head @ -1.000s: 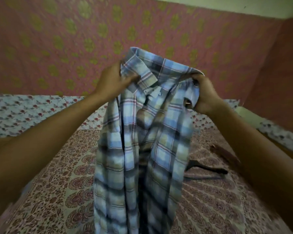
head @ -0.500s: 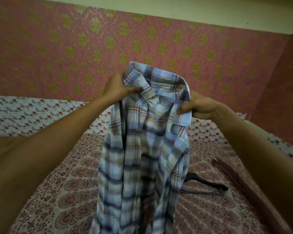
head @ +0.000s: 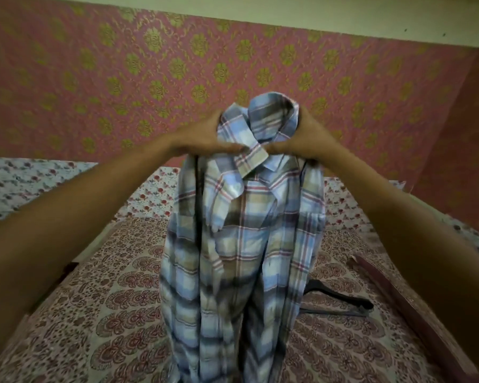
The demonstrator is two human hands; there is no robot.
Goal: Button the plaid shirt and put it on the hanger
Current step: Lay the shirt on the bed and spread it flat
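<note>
Pinching the collar of the plaid shirt from both sides, a person's left hand and right hand hold it hanging over the bedspread, the black hanger lying just behind; aligning the collar ends squarely should ease the top button.

We're in a home bedroom here: a bed spread with a paisley-print sheet fills the foreground, with a floral-print cover beyond it. Pink wallpaper with gold medallions backs it all, and a black clothes hanger lies on the sheet.
</note>
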